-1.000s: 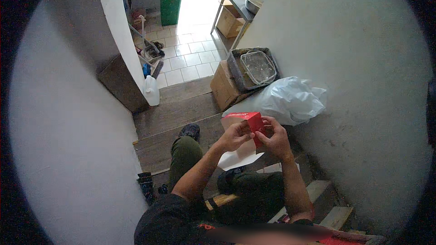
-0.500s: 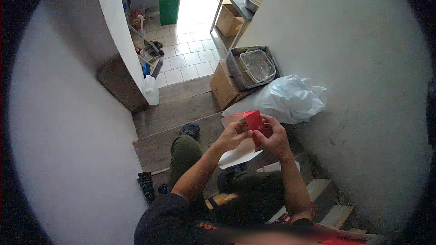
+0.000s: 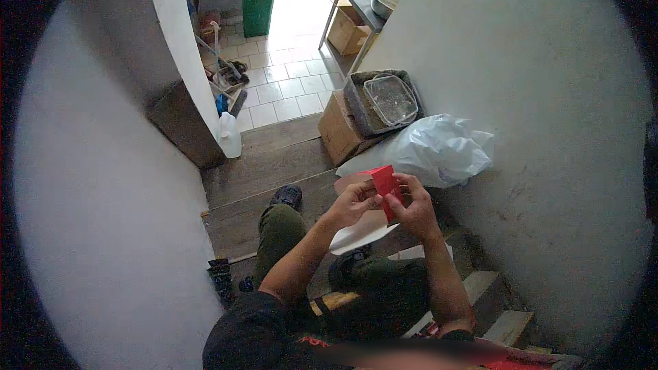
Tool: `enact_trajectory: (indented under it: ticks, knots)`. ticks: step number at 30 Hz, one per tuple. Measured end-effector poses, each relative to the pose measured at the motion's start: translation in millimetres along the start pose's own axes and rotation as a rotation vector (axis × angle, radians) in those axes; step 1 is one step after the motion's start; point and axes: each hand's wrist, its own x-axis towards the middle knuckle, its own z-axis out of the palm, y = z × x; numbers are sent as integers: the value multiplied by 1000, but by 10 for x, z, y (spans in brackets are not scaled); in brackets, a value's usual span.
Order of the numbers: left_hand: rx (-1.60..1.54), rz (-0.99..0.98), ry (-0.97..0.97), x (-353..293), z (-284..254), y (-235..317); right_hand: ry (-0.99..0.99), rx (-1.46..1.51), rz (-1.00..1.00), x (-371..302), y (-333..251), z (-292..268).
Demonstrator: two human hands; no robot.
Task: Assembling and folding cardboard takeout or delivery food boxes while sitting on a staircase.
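The carton I hold is red and white; my trousers are olive, my shirt black, the bag white, the bin green.

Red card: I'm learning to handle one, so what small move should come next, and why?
I'd probably press lightly with the thumb of the right hand along the edge of the red card, the left hand steadying it: both hands hold it around its bent red part, while its pale flap sticks out below them.
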Motion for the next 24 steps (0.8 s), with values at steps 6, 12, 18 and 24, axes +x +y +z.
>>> enact_trajectory:
  ticks: [6, 12, 18, 24]
  knots:
    - [-162, 6, -48, -1, -36, -74, -36, 156, 153, 5, 62, 14]
    - [-107, 50, -75, 13, -17, -79, -7, 83, 51, 8, 61, 17]
    - [-3, -40, 24, 2, 44, 66, -74, 65, 99, 3, 67, -26]
    - [98, 47, 39, 41, 7, -39, -98, 7, -24, 11, 66, -30]
